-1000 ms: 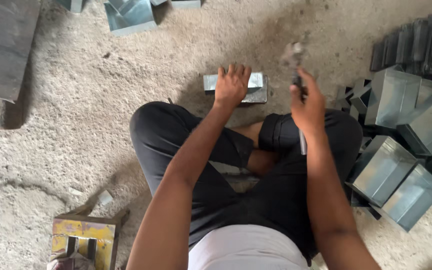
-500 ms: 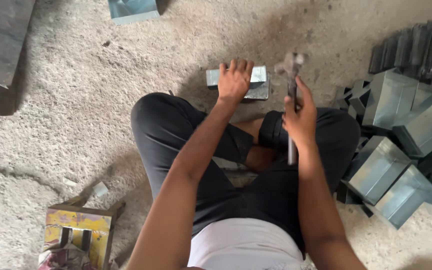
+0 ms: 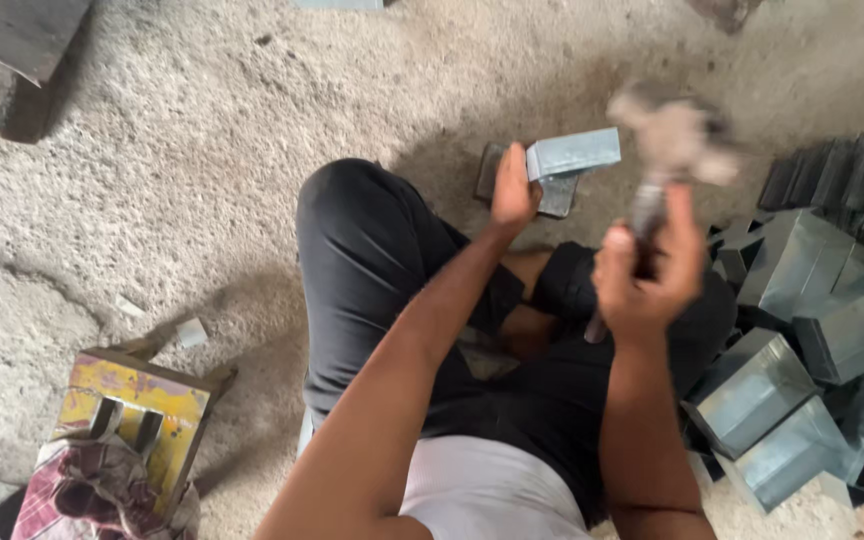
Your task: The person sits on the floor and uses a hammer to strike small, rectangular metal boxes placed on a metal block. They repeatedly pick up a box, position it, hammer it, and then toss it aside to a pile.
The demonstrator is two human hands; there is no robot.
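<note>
The left hand [image 3: 514, 192] grips a folded grey sheet-metal piece [image 3: 572, 155] just above the frame's centre — its long axis runs left to right, tilting up at the right end. The right hand [image 3: 647, 270] is closed round a hammer [image 3: 667, 150], blurred head uppermost, handle pointing down — right of centre.

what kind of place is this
Likely a small sheet-metal workshop: a rough concrete floor, folded grey metal boxes piled beside the seated person, and a hammer raised in the right hand.
</note>
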